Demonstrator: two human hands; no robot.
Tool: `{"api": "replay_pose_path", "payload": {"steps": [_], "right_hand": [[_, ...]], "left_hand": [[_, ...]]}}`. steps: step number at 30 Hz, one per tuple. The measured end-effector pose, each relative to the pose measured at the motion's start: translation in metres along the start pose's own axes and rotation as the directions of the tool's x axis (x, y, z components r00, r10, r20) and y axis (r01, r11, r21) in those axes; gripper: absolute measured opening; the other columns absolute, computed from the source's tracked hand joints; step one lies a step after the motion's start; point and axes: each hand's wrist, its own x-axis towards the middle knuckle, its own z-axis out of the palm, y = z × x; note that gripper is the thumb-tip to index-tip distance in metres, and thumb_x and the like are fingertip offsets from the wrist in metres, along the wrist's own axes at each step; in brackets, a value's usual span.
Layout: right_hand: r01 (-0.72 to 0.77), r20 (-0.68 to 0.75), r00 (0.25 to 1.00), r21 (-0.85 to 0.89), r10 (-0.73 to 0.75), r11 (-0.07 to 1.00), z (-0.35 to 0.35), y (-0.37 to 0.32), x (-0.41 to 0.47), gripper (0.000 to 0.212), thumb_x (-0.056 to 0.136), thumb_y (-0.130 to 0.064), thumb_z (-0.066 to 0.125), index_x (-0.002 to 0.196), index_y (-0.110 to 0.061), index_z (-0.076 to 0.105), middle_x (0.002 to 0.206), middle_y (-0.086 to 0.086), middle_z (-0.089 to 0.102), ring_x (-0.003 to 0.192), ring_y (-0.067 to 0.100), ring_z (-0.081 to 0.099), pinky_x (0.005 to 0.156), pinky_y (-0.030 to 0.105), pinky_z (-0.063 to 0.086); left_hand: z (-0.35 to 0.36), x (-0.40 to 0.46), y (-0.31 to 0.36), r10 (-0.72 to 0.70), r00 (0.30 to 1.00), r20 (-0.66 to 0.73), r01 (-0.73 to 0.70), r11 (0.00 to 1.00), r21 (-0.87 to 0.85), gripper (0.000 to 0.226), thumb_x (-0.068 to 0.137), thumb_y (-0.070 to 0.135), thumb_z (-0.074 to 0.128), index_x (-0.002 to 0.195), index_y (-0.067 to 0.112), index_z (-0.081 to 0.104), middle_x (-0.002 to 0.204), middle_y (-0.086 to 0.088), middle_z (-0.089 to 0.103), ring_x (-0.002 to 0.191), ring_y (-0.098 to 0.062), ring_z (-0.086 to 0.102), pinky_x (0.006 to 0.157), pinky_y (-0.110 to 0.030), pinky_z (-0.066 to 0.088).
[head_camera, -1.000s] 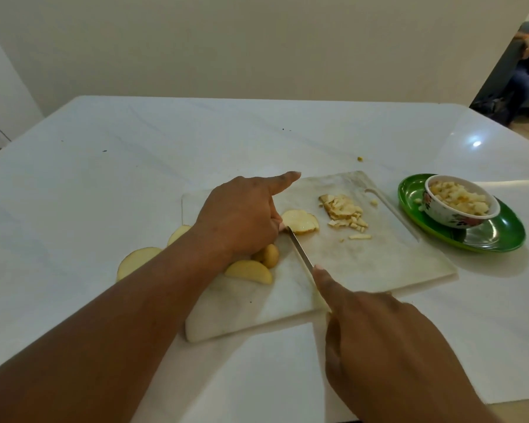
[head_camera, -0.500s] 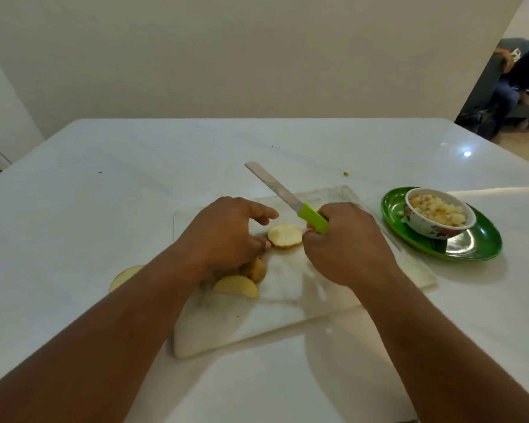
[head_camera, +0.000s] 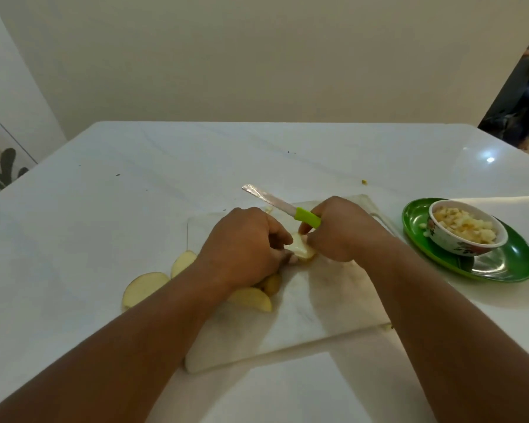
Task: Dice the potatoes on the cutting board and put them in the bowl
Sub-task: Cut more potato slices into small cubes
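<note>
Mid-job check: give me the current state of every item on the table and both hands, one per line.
Knife: held by its green handle, blade raised and pointing away to the left.
Right hand: grips the knife.
Left hand: holds the potato slice.
Potato slice: whole, between both hands.
Other potato slices: uncut, some off the board.
Cutting board: flat on the table.
Bowl: upright on the plate, holding diced potato.
Green plate: under the bowl.

A green plate (head_camera: 501,267) lies on the white worktop (head_camera: 135,193) right of the hands; a framed leaf picture (head_camera: 0,160) stands far left.
</note>
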Motion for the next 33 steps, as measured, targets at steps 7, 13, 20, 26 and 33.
{"api": "replay_pose_path", "payload": {"steps": [7,13,20,26,33], "right_hand": [[0.08,0.045,0.995,0.1,-0.085,0.992,-0.012,0.011,0.001,0.017,0.082,-0.018,0.071,0.09,-0.032,0.076,0.085,-0.005,0.071,0.077,0.012,0.067,0.072,0.028,0.057],[-0.019,0.173,0.985,0.132,-0.004,0.991,-0.023,0.022,-0.033,0.04,0.06,-0.048,0.091,0.087,-0.028,0.071,0.08,-0.003,0.072,0.073,0.015,0.069,0.072,0.037,0.058],[0.019,0.063,0.998,0.034,-0.021,0.999,-0.005,0.021,-0.029,0.036,0.06,-0.044,0.091,0.079,-0.022,0.07,0.072,-0.002,0.07,0.069,0.017,0.067,0.068,0.036,0.059],[0.048,0.075,0.995,0.152,-0.06,0.987,-0.002,0.025,-0.018,0.026,0.07,-0.028,0.088,0.092,-0.026,0.074,0.081,-0.003,0.072,0.075,0.015,0.068,0.072,0.035,0.059],[0.067,0.089,0.992,0.19,-0.085,0.979,-0.003,0.026,-0.019,0.021,0.072,-0.024,0.084,0.089,-0.018,0.072,0.083,0.008,0.072,0.075,0.027,0.07,0.062,0.039,0.058]], "left_hand": [[-0.001,-0.005,0.007,0.04,0.999,-0.013,-0.037,0.982,0.187,0.049,0.072,0.064,0.082,0.116,0.045,0.069,0.098,0.025,0.062,0.099,-0.003,0.056,0.091,-0.033,0.048],[-0.002,0.002,-0.005,0.039,0.987,0.158,-0.065,0.985,0.162,0.076,0.075,0.066,0.077,0.144,0.048,0.051,0.145,0.016,0.056,0.139,-0.011,0.043,0.114,-0.046,0.036],[0.005,0.007,-0.007,0.023,0.997,0.071,-0.022,1.0,-0.002,0.058,0.068,0.055,0.088,0.122,0.048,0.07,0.12,0.025,0.07,0.11,0.003,0.061,0.101,-0.034,0.051],[0.014,0.006,-0.003,-0.049,0.999,0.021,0.05,0.998,-0.03,0.072,0.061,0.055,0.092,0.128,0.047,0.067,0.123,0.023,0.07,0.126,-0.002,0.056,0.111,-0.042,0.043],[0.01,0.005,-0.006,-0.003,1.0,0.031,0.001,0.999,0.041,0.082,0.061,0.069,0.085,0.136,0.046,0.061,0.13,0.021,0.066,0.128,-0.007,0.053,0.109,-0.045,0.043]]}}
